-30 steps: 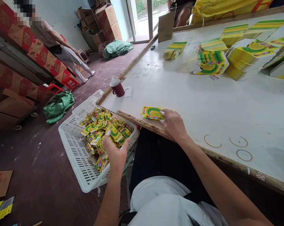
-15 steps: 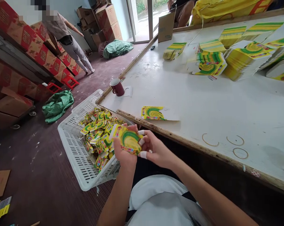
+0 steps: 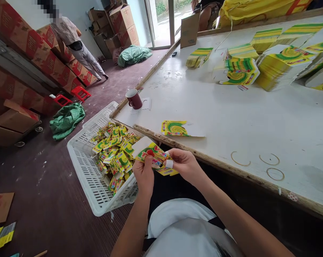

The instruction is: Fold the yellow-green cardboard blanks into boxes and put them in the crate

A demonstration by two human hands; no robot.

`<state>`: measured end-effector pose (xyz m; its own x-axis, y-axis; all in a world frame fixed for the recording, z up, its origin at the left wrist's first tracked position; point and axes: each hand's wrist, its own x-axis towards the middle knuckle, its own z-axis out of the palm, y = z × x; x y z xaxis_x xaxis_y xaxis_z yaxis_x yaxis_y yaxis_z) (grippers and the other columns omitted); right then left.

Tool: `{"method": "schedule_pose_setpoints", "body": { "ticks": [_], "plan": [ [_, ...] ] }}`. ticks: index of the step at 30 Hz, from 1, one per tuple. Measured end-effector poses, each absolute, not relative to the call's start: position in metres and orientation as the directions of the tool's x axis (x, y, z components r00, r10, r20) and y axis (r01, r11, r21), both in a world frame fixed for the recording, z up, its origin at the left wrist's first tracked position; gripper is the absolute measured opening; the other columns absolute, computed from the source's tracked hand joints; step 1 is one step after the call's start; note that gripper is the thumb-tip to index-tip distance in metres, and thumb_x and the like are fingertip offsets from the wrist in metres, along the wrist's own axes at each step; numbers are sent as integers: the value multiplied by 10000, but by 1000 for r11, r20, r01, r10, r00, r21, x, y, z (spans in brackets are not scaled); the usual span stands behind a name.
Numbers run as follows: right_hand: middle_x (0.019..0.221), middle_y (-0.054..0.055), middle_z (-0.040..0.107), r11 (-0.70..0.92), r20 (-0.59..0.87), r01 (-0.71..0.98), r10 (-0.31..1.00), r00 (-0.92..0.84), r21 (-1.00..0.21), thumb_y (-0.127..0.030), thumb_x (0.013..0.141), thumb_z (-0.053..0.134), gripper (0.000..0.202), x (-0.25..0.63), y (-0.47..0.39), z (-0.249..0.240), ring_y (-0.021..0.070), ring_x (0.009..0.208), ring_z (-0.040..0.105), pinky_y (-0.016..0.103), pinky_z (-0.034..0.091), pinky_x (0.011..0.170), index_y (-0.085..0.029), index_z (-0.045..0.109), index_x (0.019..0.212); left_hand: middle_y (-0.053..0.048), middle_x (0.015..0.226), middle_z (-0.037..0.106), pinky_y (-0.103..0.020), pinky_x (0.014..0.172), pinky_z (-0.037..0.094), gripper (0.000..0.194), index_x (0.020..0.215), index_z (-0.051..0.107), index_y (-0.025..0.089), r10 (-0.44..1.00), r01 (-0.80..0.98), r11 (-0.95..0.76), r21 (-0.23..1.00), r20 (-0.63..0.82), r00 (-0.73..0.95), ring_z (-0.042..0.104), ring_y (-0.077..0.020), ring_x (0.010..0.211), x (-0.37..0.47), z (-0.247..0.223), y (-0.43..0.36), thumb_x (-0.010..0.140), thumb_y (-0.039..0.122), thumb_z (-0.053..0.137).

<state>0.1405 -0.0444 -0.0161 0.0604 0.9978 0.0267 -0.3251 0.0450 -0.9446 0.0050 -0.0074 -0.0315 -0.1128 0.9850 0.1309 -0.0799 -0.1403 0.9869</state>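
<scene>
Between my hands is a small yellow-green printed carton [image 3: 157, 154] with a white flap sticking out at its left end. My left hand [image 3: 144, 175] grips its left part, thumb pressed on the printed face. The fingers of my right hand [image 3: 184, 163], with white wraps on some fingertips, pinch the right end. Just left of my hands, a white plastic basket [image 3: 83, 175] holds many similar cartons [image 3: 116, 153]. On the table edge beyond lies another printed carton piece [image 3: 174, 127] with a white end.
The white table [image 3: 220, 121] has a raised wooden edge. On it are a maroon mug [image 3: 134, 99], stacks of flat cartons [image 3: 281, 67], rubber bands [image 3: 275, 174] and a cardboard box [image 3: 189, 32]. A person [image 3: 76, 43] stands near stacked red-brown boxes [image 3: 44, 53]; green cloth [image 3: 66, 121] lies on the floor.
The carton has been turned in my hands, showing a different printed face and its white flap. My left thumb now lies on top. The person at the back has shifted their arms and legs.
</scene>
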Motion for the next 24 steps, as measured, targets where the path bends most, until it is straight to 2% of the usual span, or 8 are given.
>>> {"method": "schedule_pose_setpoints", "body": {
  "ticks": [3, 6, 10, 13, 16, 18, 20, 24],
  "plan": [
    [777, 20, 726, 128, 100, -130, 974, 203, -983, -431, 761, 727, 222, 155, -42, -21, 204, 714, 644, 383, 555, 683, -237, 761, 864, -69, 836, 744, -355, 783, 568, 592, 811, 697, 194, 995, -35, -75, 997, 73, -62, 704, -228, 837, -9, -27, 7, 766, 767, 559],
    [825, 40, 745, 242, 352, 354, 890, 289, -903, -261, 855, 630, 154, 172, -42, -23, 232, 812, 626, 425, 510, 792, -286, 781, 848, -139, 1174, 708, -425, 951, 529, 894, 1083, 678, 212, 984, 43, -170, 984, 172, -46, 639, -299, 1165, -28, -13, 20, 716, 928, 288],
    [800, -14, 753, 426, 583, 714, 812, -31, -556, -158, 943, 526, 299, 175, -49, -15, 208, 912, 636, 480, 369, 1074, -337, 758, 885, -163, 1458, 506, -477, 1161, 330, 1009, 1353, 500, 192, 914, 418, -395, 818, 302, 271, 414, -355, 1404, -35, 10, 16, 607, 863, 606],
    [1088, -17, 741, 501, 632, 668, 773, -60, -550, -192, 928, 564, 275, 164, -54, -9, 231, 1168, 592, 508, 222, 1195, -376, 696, 1084, -128, 1286, 637, -464, 1035, 465, 799, 1294, 509, 204, 856, 568, -429, 703, 117, 503, 594, -324, 1220, -21, 16, 2, 638, 539, 818],
    [1431, 79, 543, 354, 539, 470, 767, 349, -808, -324, 858, 668, 544, 156, -55, -10, 302, 1379, 428, 545, 261, 1182, -328, 495, 1375, -70, 1037, 701, -387, 807, 556, 620, 1198, 502, 215, 889, 646, -390, 656, 87, 449, 692, -272, 945, -6, 11, -7, 684, 399, 798],
    [1455, 113, 511, 282, 314, 139, 832, 457, -949, -415, 844, 673, 673, 153, -55, -13, 309, 1380, 435, 525, 358, 1134, -290, 396, 1444, -70, 1012, 687, -380, 768, 554, 671, 1196, 463, 219, 905, 663, -399, 633, 155, 397, 691, -280, 919, -1, 4, -11, 659, 408, 817],
    [1385, 108, 583, 191, 125, -173, 934, 334, -966, -450, 875, 604, 591, 149, -53, -15, 295, 1318, 511, 491, 425, 1083, -269, 438, 1413, -88, 1064, 677, -394, 795, 551, 734, 1228, 423, 227, 897, 646, -425, 634, 197, 396, 686, -296, 968, 1, -1, -13, 652, 427, 830],
    [1250, 86, 680, 52, -41, -411, 976, 214, -910, -378, 852, 565, 388, 140, -49, -15, 285, 1248, 560, 459, 402, 1095, -211, 617, 1198, -148, 1226, 633, -442, 877, 537, 820, 1319, 335, 221, 885, 627, -440, 643, 194, 423, 646, -334, 1114, 1, -5, -19, 682, 418, 814]
  ]
}}
